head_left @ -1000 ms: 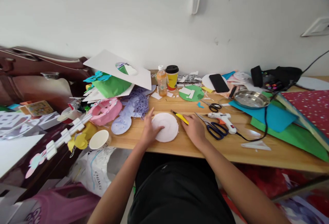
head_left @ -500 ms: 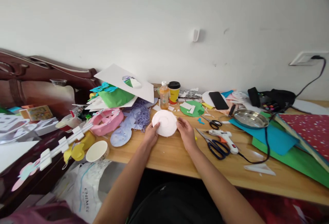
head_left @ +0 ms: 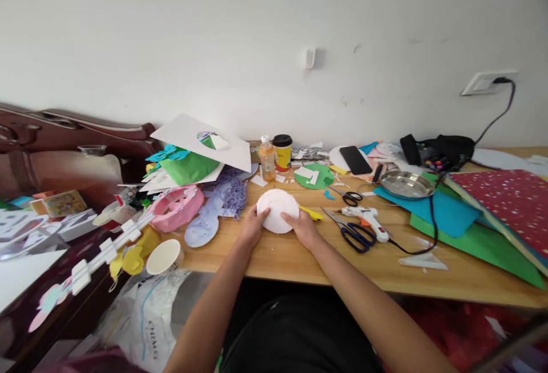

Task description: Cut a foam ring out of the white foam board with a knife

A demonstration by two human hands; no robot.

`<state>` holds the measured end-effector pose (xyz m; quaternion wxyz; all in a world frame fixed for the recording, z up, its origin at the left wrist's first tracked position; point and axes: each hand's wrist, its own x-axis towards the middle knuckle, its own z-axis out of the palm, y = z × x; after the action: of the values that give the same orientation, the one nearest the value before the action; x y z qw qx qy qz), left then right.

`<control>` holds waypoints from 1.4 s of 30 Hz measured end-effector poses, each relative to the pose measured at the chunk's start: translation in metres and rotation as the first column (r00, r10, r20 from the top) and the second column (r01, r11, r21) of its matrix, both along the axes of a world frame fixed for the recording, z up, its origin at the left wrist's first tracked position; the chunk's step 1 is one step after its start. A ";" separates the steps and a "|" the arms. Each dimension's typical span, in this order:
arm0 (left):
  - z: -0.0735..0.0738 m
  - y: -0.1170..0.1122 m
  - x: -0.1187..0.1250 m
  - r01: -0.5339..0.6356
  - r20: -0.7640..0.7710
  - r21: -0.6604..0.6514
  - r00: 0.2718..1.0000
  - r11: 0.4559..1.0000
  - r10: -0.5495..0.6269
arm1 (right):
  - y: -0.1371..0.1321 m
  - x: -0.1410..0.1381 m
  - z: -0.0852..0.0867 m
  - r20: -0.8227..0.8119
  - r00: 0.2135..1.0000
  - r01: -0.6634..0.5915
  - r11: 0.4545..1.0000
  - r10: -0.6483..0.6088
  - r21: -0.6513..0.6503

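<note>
A round white foam disc (head_left: 278,209) is lifted and tilted toward me above the wooden table (head_left: 299,256). My left hand (head_left: 253,226) grips its left edge, fingers curled over the rim. My right hand (head_left: 302,227) grips its lower right edge the same way. A yellow-handled utility knife (head_left: 312,213) lies on the table just right of my right hand, partly hidden behind it. Blue-handled scissors (head_left: 353,231) and a white glue gun (head_left: 363,217) lie further right.
A pink ring (head_left: 174,207), lilac foam shape (head_left: 204,224), paper cup (head_left: 163,256) and paper pile lie at left. A juice bottle (head_left: 267,159), yellow cup (head_left: 282,152), phone (head_left: 355,160), steel pan (head_left: 406,184) and coloured sheets (head_left: 471,230) crowd the back and right.
The disc lay flat under my left hand while my right held the yellow knife. The knife was set down, and both hands have lifted and tilted the disc.
</note>
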<state>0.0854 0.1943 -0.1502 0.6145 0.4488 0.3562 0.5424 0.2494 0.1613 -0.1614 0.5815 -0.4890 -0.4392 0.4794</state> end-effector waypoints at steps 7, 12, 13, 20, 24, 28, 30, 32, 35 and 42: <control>-0.008 0.002 0.002 -0.136 -0.214 0.100 0.964 0.986 0.155 | 0.005 0.003 -0.005 0.047 0.995 0.080 0.993 -0.084 0.084; -0.003 0.000 0.002 -0.234 -0.368 0.201 0.882 0.951 0.295 | 0.002 0.005 -0.001 0.163 0.968 0.167 0.973 -0.192 0.160; 0.000 -0.002 0.002 -0.247 -0.390 0.220 0.864 0.944 0.317 | 0.001 0.004 0.000 0.179 0.963 0.172 0.969 -0.203 0.175; 0.006 -0.015 0.011 -0.287 -0.397 0.387 0.806 0.876 0.439 | -0.001 -0.005 -0.003 0.237 0.936 0.207 0.952 -0.260 0.227; 0.001 -0.016 0.014 -0.288 -0.417 0.435 0.775 0.853 0.474 | 0.000 -0.005 -0.006 0.251 0.930 0.211 0.948 -0.270 0.237; 0.002 -0.017 0.014 -0.283 -0.434 0.435 0.766 0.855 0.474 | 0.002 -0.002 -0.007 0.264 0.924 0.217 0.948 -0.276 0.232; 0.003 -0.017 0.015 -0.267 -0.438 0.429 0.774 0.863 0.457 | 0.003 -0.002 -0.008 0.268 0.924 0.216 0.949 -0.274 0.228; 0.004 -0.018 0.015 -0.257 -0.439 0.418 0.782 0.871 0.442 | 0.003 -0.002 -0.009 0.268 0.924 0.214 0.949 -0.273 0.230; 0.004 -0.018 0.014 -0.263 -0.450 0.407 0.776 0.875 0.443 | 0.003 -0.003 -0.010 0.268 0.923 0.216 0.947 -0.277 0.236; 0.001 -0.013 0.014 -0.269 -0.464 0.397 0.767 0.878 0.444 | 0.004 -0.002 -0.011 0.284 0.921 0.202 0.950 -0.266 0.237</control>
<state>0.0990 0.1812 -0.1495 0.2950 0.5961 0.5057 0.5495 0.2473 0.1650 -0.1729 0.6047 -0.5460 -0.5102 0.2753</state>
